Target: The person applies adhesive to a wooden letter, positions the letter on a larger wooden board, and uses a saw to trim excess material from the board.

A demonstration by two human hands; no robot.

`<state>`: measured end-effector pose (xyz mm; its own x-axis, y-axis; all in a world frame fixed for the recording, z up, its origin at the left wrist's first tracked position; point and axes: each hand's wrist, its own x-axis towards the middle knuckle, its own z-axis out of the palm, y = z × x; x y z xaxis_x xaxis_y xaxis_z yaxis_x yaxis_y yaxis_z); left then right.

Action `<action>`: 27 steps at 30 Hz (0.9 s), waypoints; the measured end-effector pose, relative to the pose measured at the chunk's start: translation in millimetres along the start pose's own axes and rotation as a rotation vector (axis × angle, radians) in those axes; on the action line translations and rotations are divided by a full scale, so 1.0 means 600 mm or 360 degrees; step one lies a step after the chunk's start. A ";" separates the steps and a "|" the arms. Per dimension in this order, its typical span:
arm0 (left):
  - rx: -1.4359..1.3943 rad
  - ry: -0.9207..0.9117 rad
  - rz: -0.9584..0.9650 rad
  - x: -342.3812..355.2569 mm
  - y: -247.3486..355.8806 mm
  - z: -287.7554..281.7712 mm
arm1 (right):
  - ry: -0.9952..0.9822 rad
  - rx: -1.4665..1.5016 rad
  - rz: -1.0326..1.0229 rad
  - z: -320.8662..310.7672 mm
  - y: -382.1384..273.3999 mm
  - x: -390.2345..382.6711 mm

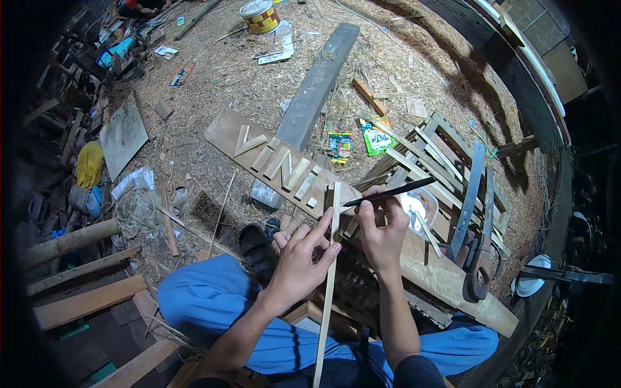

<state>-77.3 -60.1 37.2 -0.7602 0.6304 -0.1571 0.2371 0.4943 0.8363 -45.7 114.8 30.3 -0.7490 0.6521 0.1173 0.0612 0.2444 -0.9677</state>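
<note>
A plywood board lies at a slant over a weathered plank, with pale wooden pieces laid along it as letter shapes. A long thin wooden strip crosses the board's right part and runs toward me. My left hand steadies this strip between thumb and forefinger, the other fingers curled. My right hand grips a slim black marking tool, its lower end at the strip near the board.
Slatted scrap wood and two hand saws lie right. Further off are a striped bucket, colourful packets and a flat panel. Lumber piles at lower left. Part of another person shows at top left.
</note>
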 end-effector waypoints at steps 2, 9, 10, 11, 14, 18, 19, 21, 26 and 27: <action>-0.0020 0.0011 0.0019 0.000 -0.001 -0.002 | -0.0038 -0.0021 -0.0047 -0.003 0.008 -0.005; -0.0032 0.0069 0.0063 0.000 0.006 0.005 | 0.0103 -0.0062 0.0023 -0.011 -0.019 0.001; -0.0033 0.0071 0.0068 0.001 0.006 0.005 | 0.0105 -0.0063 0.0019 -0.014 -0.016 0.001; -0.0028 0.0082 0.0093 0.003 0.007 0.004 | 0.0132 -0.0027 -0.0118 -0.017 -0.011 0.001; -0.0050 0.0100 0.0164 0.005 0.016 0.009 | 0.0153 -0.0049 -0.0300 -0.035 -0.013 -0.009; -0.0153 -0.0007 0.0262 0.010 0.041 0.024 | 0.0193 -0.0258 -0.0455 -0.089 -0.011 -0.025; -0.0171 -0.0080 0.0252 0.013 0.049 0.026 | 0.0189 -0.0280 -0.0488 -0.109 -0.015 -0.026; -0.0208 -0.0083 0.0291 0.015 0.051 0.040 | 0.0173 -0.0362 -0.0542 -0.149 -0.019 -0.031; -0.0493 -0.0184 0.0332 0.028 0.074 0.079 | 0.0129 -0.0281 -0.0359 -0.259 -0.011 -0.048; -0.0407 -0.0176 0.0482 0.036 0.073 0.086 | 0.0047 -0.0507 -0.0519 -0.283 -0.009 -0.049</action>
<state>-52.3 6.3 43.4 -0.6061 0.7920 0.0727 0.2719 0.1204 0.9548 88.3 216.2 69.8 -0.7438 0.5235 0.4155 0.0285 0.6458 -0.7629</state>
